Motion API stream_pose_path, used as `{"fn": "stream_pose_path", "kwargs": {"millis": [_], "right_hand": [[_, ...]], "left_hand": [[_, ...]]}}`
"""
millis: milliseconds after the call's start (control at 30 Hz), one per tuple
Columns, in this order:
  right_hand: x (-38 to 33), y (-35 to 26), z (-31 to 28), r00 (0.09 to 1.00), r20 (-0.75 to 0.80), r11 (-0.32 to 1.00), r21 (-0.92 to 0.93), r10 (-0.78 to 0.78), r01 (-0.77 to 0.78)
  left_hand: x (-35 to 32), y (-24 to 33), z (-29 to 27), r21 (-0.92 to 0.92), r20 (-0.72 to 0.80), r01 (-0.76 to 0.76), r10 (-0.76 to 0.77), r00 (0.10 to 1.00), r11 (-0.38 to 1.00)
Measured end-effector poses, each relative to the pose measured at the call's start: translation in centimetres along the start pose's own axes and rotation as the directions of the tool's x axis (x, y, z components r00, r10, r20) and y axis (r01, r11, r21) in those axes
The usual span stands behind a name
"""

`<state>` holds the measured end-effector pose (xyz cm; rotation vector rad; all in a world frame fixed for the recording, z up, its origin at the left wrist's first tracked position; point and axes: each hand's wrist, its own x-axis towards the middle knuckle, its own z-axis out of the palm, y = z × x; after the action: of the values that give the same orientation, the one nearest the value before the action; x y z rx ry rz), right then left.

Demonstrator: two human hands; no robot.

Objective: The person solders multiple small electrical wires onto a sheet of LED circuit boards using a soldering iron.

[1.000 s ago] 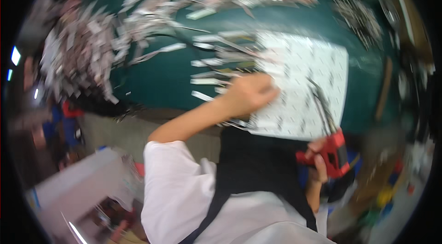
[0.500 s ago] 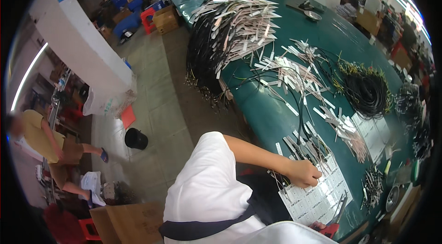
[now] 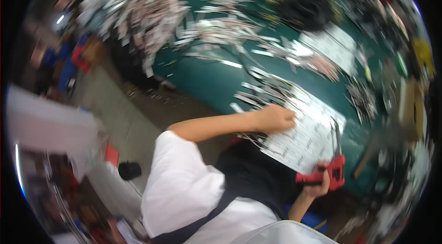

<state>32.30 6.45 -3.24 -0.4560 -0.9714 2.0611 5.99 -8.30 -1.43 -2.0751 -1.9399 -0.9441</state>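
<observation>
My left hand is closed over the upper left part of a white printed sheet, fingertips together; whatever they pinch is too blurred to name. Beside it, several thin cables with pale strips lie along the sheet's far left edge. At the sheet's near right corner my right hand grips a red gun-shaped tool, its long, slim metal nose pointing away over the sheet's right side. Motion smears the whole picture.
On the green table lie a big heap of cables with pale strips, smaller strip piles, a black cable coil and another white sheet. Short dark pieces lie at the right. A black bucket stands on the floor.
The view has swung, so the table sits higher and further left in the picture. My right hand and the red tool, mostly cut off before, now show fully. My left hand stays closed over the sheet.
</observation>
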Motion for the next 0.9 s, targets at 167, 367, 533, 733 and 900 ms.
{"fn": "stream_pose_path", "kwargs": {"millis": [167,367,533,733,900], "right_hand": [[-0.3,0.1,1.4,0.998,0.005,0.997,-0.037,-0.065,0.065],[-0.2,-0.3,2.8,0.997,-0.041,0.997,-0.057,-0.058,0.056],[0.0,-0.6,3.0,0.997,-0.039,0.994,-0.093,-0.062,0.059],[0.1,-0.7,2.6,0.998,0.003,0.988,-0.147,-0.055,0.055],[0.0,-0.9,3.1,0.998,-0.025,0.993,-0.110,-0.050,0.047]], "left_hand": [[2.3,-0.9,-2.5,-0.066,0.284,0.039,-0.019,0.959,0.997],[7.2,-8.6,-4.5,0.138,0.221,0.155,-0.183,0.958,0.978],[7.8,-14.6,-4.6,0.268,0.204,-0.102,0.047,0.978,0.958],[9.0,-15.4,-4.2,0.253,0.071,-0.222,0.210,0.975,0.942],[10.9,-11.5,-4.5,-0.620,-0.274,0.214,-0.463,0.843,0.755]]}}
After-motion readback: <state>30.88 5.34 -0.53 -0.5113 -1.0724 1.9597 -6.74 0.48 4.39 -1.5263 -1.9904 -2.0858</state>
